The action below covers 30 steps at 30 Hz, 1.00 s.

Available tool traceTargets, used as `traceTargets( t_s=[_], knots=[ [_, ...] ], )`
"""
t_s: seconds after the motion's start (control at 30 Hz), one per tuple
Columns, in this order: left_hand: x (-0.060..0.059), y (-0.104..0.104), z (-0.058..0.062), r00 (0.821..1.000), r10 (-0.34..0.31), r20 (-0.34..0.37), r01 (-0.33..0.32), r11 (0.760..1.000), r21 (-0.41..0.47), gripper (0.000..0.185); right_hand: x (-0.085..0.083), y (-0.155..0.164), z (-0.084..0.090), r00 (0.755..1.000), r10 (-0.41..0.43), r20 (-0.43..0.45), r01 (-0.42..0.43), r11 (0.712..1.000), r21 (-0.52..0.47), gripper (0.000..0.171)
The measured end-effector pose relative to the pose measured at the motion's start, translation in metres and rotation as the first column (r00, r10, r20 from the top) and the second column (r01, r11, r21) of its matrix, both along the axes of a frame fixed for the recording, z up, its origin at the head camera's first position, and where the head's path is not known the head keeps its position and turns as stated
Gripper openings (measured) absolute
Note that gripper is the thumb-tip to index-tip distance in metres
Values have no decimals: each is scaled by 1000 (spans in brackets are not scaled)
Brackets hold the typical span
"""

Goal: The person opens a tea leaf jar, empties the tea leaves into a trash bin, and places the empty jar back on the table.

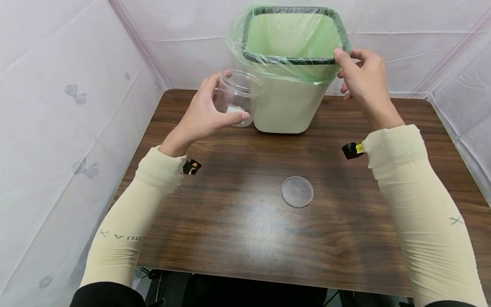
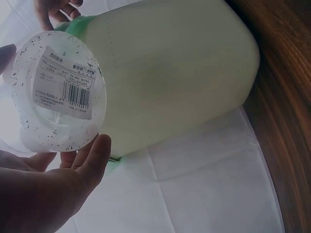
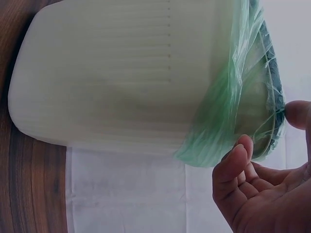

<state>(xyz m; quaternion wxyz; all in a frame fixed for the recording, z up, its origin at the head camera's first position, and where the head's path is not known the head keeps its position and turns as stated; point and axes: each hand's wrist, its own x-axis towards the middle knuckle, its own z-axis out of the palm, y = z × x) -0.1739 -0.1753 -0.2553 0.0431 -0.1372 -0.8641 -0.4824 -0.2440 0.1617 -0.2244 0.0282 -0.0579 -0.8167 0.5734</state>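
White cloth walls stand around a brown wooden table [image 1: 238,230]. The left hand [image 1: 203,117] holds a clear jar [image 1: 238,98] with fingers curled round it, up beside the bin [image 1: 289,106]. The jar could slip, I think, because it is smooth and held off the table. The right hand [image 1: 364,81] pinches the bin's rim, thumb on the green bag [image 1: 291,38]; a tug might pull the bag loose or tip the bin. The jar looks almost empty, with small specks inside. The bag looks empty. A clear lid [image 1: 297,191] lies on the table.
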Motion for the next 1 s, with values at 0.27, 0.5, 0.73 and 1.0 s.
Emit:
traceTargets(
  t_s=[0.27,0.5,0.73,1.0],
  knots=[
    [3,-2,-5,999,-30,26,30,999,-12,95,2,2,-2,1000,-2,-7,2,999,-53,66],
    [6,-4,-16,997,-72,35,73,997,-24,90,7,5,-7,1000,3,-19,-4,998,-63,63],
    [8,-2,-27,996,-85,10,85,994,-63,88,10,7,-9,1000,-2,-5,2,999,-51,65],
    [12,1,-39,993,-114,35,116,992,-58,95,12,8,-13,1000,-6,-10,5,999,-51,61]
  ],
)
